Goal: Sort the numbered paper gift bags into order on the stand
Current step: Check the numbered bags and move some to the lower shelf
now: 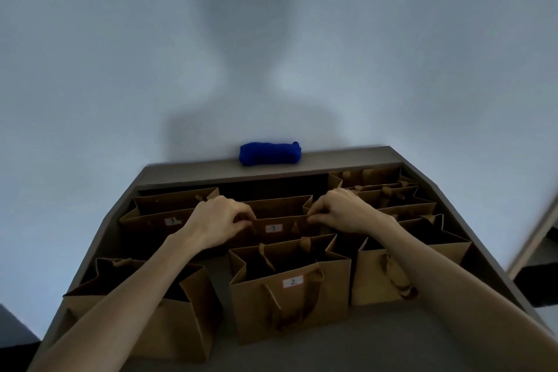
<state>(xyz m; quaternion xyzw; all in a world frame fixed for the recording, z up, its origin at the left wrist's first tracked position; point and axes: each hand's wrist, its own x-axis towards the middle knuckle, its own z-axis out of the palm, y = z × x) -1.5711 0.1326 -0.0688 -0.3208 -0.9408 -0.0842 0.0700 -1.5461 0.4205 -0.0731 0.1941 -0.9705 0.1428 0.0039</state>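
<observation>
Several brown paper gift bags stand open on a grey stand [347, 338]. My left hand [216, 222] and my right hand [341, 213] both pinch the front top rim of the middle bag labelled 7 [282, 231], one at each end. To its left stands the bag labelled 3 [157, 220]. In front of it stands the bag labelled 2 [290, 287]. An unlabelled-looking bag [169, 308] sits front left under my left forearm, and another [389, 269] front right. A stack of further bags [389, 193] fills the back right.
A rolled blue cloth [270, 153] lies on the stand's back ledge against the pale wall. The stand's edges slant away on both sides. A dark gap lies behind the bag 7 at the back middle.
</observation>
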